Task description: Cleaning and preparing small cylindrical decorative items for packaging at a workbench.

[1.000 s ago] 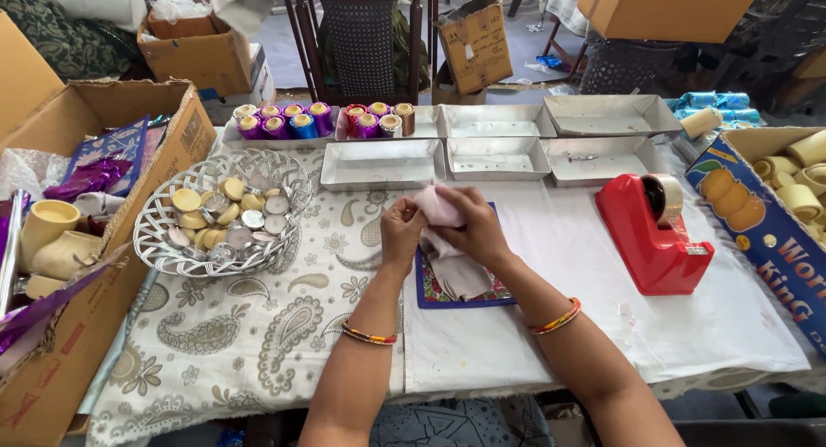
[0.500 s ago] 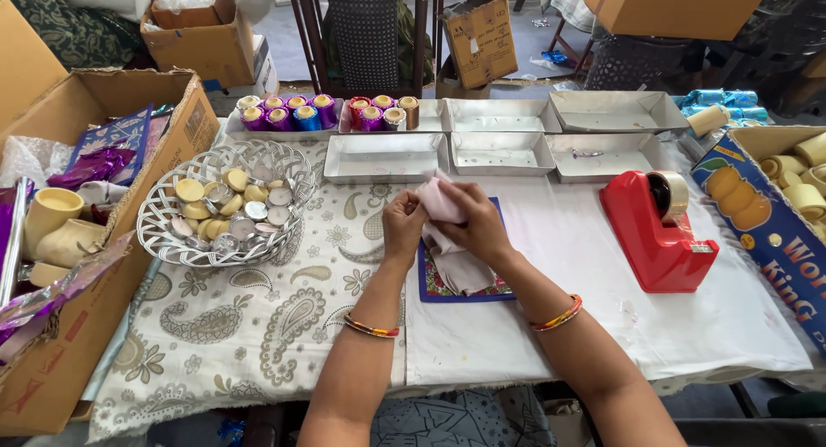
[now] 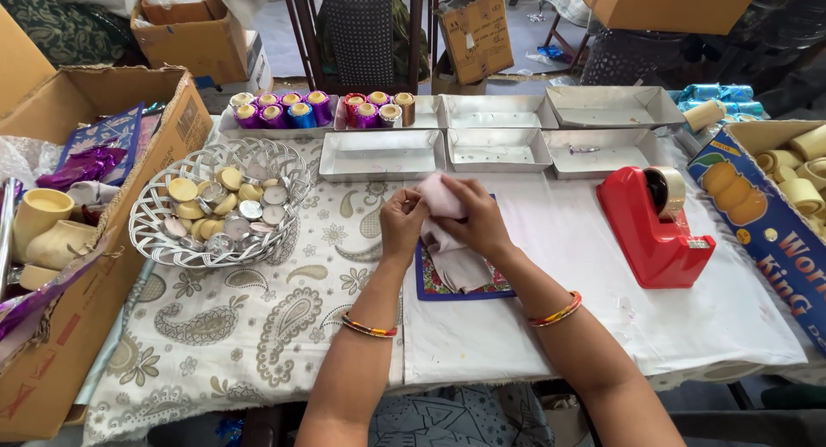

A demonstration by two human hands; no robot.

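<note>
Both my left hand and right hand pinch the pale pink cloth above the blue mat at the table's middle, wrapping barely begun I judge, nine finished wrapped candles in the far trays.

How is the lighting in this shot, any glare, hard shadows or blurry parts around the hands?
Head view: soft, even daylight, with only faint shadows. The left hand and right hand on the pale cloth look sharp; the metal trays show mild sheen, the white tablecloth is bright; edges bend slightly.
</note>
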